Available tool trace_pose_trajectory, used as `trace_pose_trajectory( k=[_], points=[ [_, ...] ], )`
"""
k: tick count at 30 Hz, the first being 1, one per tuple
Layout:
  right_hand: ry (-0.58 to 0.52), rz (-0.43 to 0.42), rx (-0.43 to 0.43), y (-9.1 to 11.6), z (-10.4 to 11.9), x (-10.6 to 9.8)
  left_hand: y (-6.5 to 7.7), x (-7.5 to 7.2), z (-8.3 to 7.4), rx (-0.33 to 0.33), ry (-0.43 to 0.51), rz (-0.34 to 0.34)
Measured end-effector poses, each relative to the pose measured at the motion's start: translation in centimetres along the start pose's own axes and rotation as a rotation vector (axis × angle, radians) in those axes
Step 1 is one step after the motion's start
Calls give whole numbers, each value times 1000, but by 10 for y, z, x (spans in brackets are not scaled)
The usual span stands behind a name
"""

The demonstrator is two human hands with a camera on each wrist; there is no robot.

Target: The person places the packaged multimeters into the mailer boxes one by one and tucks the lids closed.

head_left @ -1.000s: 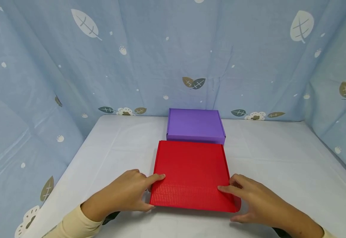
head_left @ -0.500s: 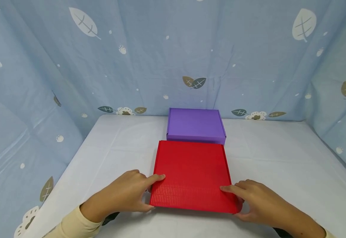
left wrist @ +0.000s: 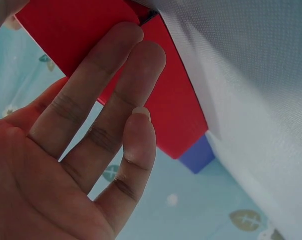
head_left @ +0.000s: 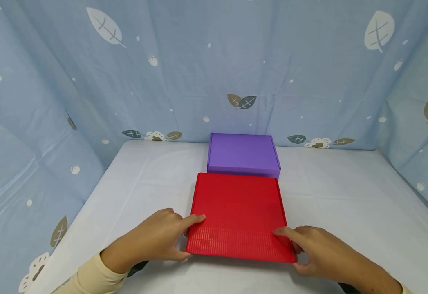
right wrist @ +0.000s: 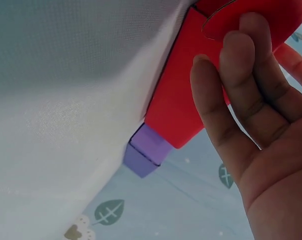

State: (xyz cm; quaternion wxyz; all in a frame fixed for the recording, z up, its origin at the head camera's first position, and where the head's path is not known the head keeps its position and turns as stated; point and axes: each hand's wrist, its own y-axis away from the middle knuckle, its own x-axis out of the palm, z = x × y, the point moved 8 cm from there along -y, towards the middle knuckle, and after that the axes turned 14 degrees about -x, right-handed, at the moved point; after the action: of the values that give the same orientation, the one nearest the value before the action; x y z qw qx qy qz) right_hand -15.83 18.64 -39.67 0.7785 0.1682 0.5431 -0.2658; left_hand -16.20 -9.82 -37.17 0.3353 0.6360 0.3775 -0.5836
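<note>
A red cardboard box (head_left: 237, 200) lies in front of me, its lid sloping over the top and the creased front part bent down. My left hand (head_left: 158, 237) holds the lid's left front corner, index finger on top and thumb at the front edge. At the opposite corner my right hand (head_left: 314, 249) grips the lid likewise, index finger on the creased strip. In the right wrist view the fingertips touch a rounded side flap (right wrist: 223, 22) that stands outside the box's side wall. The left wrist view has the fingers against a red flap (left wrist: 75, 35).
A closed purple box (head_left: 243, 152) stands right behind the red one. Both are on a table with a white cloth (head_left: 155, 179). Blue curtains (head_left: 184, 61) with a leaf print hang behind the table and at both sides.
My right hand has closed in on the right front corner, its thumb coming up to the lid's edge and the flap there moving inward. The left hand stays put.
</note>
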Motion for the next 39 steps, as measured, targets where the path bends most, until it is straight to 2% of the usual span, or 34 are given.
trace_pose_trajectory(
  k=[11, 20, 32, 39],
  points=[
    [-76, 18, 29, -2, 0, 7, -1, 1, 1, -18, 4, 23],
    [-131, 35, 45, -2, -1, 11, -1, 1, 1, -4, 9, 9],
    [-45, 18, 38, 0, -1, 12, -2, 1, 1, -3, -3, 5],
    [-64, -2, 20, 1, 1, 12, -2, 1, 0, -3, -14, 2]
  ],
)
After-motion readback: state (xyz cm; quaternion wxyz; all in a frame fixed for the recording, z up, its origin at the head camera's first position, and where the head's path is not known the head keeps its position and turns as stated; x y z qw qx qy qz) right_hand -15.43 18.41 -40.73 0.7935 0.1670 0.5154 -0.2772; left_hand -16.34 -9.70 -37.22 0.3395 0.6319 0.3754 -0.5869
